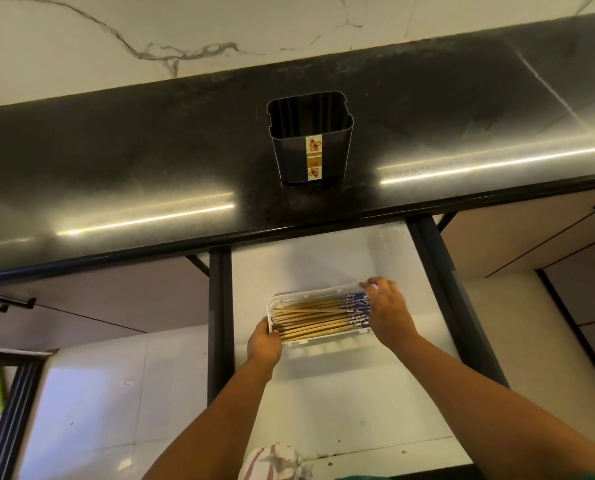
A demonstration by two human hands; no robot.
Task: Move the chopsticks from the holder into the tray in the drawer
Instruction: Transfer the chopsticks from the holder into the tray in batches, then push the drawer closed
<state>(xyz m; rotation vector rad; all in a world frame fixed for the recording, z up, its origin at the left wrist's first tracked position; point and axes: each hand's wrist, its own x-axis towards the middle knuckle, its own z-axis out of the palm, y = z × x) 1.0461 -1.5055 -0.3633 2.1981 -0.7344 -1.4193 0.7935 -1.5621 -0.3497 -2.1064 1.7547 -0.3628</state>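
Note:
The dark square holder [311, 140] stands upright on the black countertop, and no chopsticks show inside it. Below, the white drawer [324, 258] is pulled out. A clear plastic tray [282, 299] lies in it with several wooden chopsticks [313, 318] laid lengthwise, their blue patterned ends to the right. My left hand [264, 342] grips the tray's left end. My right hand [388, 311] rests over the tray's right end, fingers on the far rim and covering some chopstick ends.
The black countertop [116, 161] overhangs the drawer's back part. Dark drawer rails [220, 323] run along both sides. Closed cabinet fronts with dark handles [6, 301] flank the drawer. A pale tiled floor lies lower left, a striped cloth [272, 462] at the bottom edge.

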